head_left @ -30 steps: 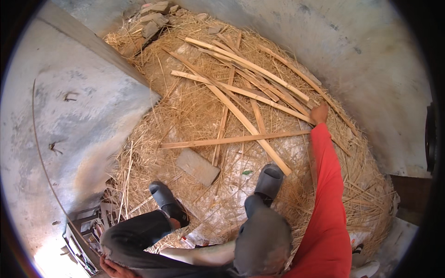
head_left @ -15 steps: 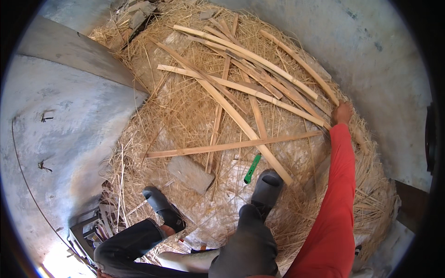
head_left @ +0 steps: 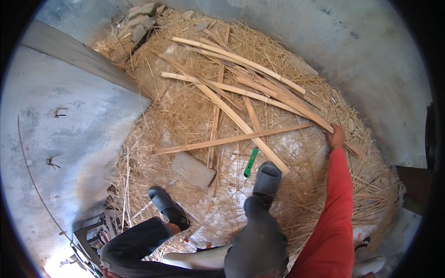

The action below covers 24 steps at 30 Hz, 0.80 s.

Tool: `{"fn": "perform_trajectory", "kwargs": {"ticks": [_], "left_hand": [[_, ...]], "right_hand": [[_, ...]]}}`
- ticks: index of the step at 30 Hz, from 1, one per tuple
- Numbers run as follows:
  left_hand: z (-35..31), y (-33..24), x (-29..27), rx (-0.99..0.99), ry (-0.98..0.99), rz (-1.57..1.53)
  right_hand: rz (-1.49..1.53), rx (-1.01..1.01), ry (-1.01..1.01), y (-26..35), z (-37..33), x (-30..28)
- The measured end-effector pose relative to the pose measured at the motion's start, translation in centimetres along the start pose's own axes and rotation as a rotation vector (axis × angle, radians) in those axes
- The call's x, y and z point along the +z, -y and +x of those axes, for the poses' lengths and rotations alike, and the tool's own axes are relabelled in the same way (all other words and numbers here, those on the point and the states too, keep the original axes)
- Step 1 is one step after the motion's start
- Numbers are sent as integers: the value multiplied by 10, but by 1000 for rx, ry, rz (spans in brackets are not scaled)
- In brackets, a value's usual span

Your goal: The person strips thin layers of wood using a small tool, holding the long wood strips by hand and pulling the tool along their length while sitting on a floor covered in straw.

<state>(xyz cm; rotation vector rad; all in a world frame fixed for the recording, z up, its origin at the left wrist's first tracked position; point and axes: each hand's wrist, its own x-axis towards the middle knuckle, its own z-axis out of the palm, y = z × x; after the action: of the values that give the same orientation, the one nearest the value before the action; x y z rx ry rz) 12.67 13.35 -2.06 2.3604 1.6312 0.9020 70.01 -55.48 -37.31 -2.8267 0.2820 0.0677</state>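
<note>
My right hand [head_left: 337,137], at the end of a red sleeve, is closed around the near end of a split bamboo strip [head_left: 282,96]. The strip slants away to the far left, lying over the pile. Several other pale bamboo strips [head_left: 227,109] lie crossed on the straw, some slightly bowed. One long strip [head_left: 232,139] runs sideways across the near side of the pile. Just beyond my right foot rests a green box-cutter knife [head_left: 251,163]. No clear view of my left hand is given.
Straw [head_left: 153,125] covers the ground between curved grey walls [head_left: 371,60]. A flat stone slab [head_left: 193,169] lies left of the knife. Broken stones [head_left: 141,23] are heaped at the far left. My dark slip-on shoes [head_left: 267,180] stand at the near side.
My right hand has drawn its bamboo strip nearer and leftward, from the outer right edge onto the pile. The view has shifted slightly. The knife and slab stay where they were.
</note>
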Motion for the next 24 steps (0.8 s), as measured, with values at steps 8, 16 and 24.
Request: {"fn": "perform_trajectory", "kwargs": {"ticks": [8,16,24], "left_hand": [[-22,17,-9,-8,41,-242],[-27,11,-22,-95,22,-342],[-18,83,-13,181,-29,-471]], "right_hand": [[-190,-206,-77,5,-73,-172],[379,306,-223,-55,-278,-197],[634,749,-630,-141,-371,-190]]}}
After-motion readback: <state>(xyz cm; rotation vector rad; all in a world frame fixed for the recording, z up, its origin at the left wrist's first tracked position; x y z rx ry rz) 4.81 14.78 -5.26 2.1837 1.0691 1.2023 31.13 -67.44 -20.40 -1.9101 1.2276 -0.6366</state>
